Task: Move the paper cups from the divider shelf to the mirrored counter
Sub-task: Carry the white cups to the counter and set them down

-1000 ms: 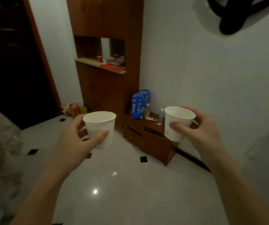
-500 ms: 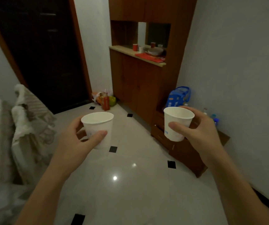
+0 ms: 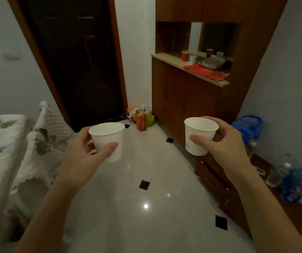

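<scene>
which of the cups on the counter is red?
The taller red cup at the left end of the mirrored counter. The small cup beside it is white; the hand-held ones are white too.

Mirrored desk point(image 3: 166, 58) set in a wooden cabinet: on its pale top stand a red cup point(image 3: 184, 56) and a small white cup point(image 3: 192, 59), with a bowl point(image 3: 213, 63) and a red mat point(image 3: 205, 71) beside them.

Two white paper cups, upright, empty: left cup point(image 3: 108, 141), right cup point(image 3: 199, 136), held above floor.
</scene>
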